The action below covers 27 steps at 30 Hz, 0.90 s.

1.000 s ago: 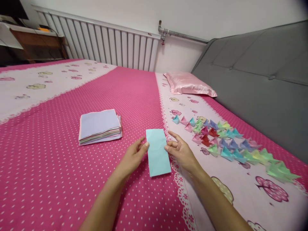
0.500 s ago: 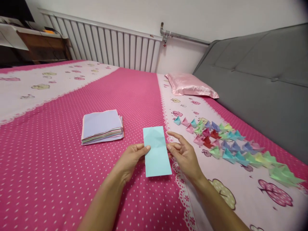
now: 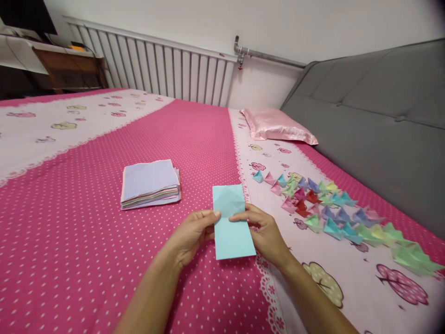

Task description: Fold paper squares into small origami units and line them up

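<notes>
A light blue sheet of paper (image 3: 233,241), a tall rectangle with a crease across its middle, is held above the bed between both hands. My left hand (image 3: 194,232) pinches its left edge, thumb on top and fingers behind. At the right edge, my right hand (image 3: 266,232) grips the sheet, a finger lying across its face near the crease and the other fingers partly hidden. Left of the hands lies a stack of coloured paper (image 3: 150,178), a lavender sheet on top. Several folded paper boats (image 3: 333,229) in many colours stand in rows to the right.
Beneath everything spreads a pink dotted bedsheet (image 3: 86,260) with pale printed bands. A pink pillow (image 3: 278,125) rests near the grey headboard (image 3: 375,102). Behind the bed are a white radiator (image 3: 156,65) and a pipe (image 3: 267,54); a desk (image 3: 69,65) stands far left.
My right hand has closed in on the sheet, its finger moving from beyond the right edge onto the paper's face. My left hand keeps its pinch. The whole view has shifted slightly.
</notes>
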### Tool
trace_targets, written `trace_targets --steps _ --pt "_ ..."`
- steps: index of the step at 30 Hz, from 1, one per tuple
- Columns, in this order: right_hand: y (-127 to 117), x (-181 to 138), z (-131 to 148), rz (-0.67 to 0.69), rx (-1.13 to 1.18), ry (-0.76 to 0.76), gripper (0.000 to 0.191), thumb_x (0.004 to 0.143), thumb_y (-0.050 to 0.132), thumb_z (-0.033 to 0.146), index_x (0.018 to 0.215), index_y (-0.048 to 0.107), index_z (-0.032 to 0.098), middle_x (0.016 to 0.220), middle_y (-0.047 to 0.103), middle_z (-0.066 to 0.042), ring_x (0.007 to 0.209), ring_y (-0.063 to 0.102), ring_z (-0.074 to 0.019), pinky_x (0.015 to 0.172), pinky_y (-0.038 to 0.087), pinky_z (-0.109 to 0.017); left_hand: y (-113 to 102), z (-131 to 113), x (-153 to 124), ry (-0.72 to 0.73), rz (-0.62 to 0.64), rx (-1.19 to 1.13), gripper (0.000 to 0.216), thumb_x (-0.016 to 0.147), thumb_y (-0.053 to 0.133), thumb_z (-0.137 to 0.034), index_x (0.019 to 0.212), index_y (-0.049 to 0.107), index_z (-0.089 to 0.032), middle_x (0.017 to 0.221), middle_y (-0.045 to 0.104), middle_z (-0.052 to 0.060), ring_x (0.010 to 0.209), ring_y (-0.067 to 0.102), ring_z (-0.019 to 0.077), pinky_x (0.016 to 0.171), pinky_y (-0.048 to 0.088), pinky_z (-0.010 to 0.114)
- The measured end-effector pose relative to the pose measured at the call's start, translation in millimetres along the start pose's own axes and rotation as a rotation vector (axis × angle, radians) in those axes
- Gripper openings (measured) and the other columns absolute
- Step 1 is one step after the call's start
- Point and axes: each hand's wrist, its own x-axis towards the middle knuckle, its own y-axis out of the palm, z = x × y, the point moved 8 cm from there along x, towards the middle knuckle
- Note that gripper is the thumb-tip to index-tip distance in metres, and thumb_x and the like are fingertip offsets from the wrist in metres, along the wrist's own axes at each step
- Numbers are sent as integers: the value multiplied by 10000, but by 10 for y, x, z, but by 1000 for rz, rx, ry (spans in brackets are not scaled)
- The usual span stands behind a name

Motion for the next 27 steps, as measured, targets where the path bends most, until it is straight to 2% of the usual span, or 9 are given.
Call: trace_targets --steps 5,13,20,24,27 --pt "19 -1 -4 22 41 -3 128 748 590 202 823 688 238 1005 589 -43 903 577 -181 741 478 -290 13 19 9 -15 15 -63 319 754 599 -315 982 637 -95 900 683 129 708 640 181 721 475 284" --pt "102 -20 6 91 72 15 132 757 585 212 839 684 241 1020 585 -46 902 581 -182 713 480 -276 -18 9 40 25 -29 -131 302 798 540 -281 1039 597 -109 930 674 121 748 644 197 728 492 304" --pt "58 -4 3 24 4 19 149 720 636 324 830 691 238 971 620 -52 878 590 -192 761 469 -304 14 -51 32 61 -20 -118 257 798 542 -252 974 622 -84 872 681 122 717 637 176 676 492 260" --pt "39 4 6 -21 32 7 129 734 621 304 815 697 238 942 644 -44 860 601 -191 764 468 -309 29 -72 25 83 -11 -83 217 805 537 -253 914 651 -105 890 682 100 763 625 147 686 469 208" --pt "24 0 -10 -67 24 14 137 746 610 294 832 696 232 907 669 -32 852 608 -192 790 457 -325 38 -60 24 90 6 -67 238 811 529 -287 945 648 -130 947 670 89 828 614 150 696 464 201"
